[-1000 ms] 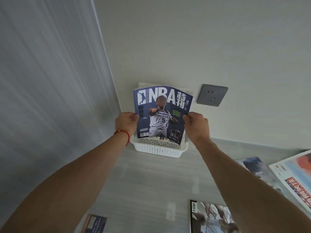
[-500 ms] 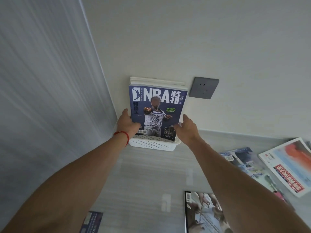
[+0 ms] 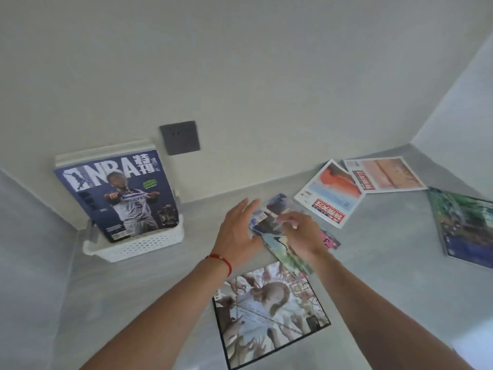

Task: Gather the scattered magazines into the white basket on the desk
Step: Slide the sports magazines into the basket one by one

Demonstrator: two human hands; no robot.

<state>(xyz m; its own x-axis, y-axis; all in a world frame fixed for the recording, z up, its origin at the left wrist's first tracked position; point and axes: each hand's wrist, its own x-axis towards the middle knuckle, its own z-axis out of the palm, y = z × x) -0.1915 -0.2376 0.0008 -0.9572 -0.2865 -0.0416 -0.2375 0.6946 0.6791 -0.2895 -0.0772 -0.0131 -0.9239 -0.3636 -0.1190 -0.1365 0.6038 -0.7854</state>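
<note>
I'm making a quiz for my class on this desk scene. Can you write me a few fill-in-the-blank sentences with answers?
1. The NBA magazine stands in the white ____.
2. The left hand wears a ____ wrist cord.
3. The grey wall socket is to the ____ of the basket.

Answers: basket; red; right

Hands [image 3: 237, 231] off NBA magazine [image 3: 120, 193]

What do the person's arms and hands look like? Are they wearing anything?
Both forearms are bare, with no sleeves showing. The left hand has a thin red string bracelet around its wrist. The right hand wears nothing that can be seen: no ring, watch or glove. It looks a little blurry here.
</note>
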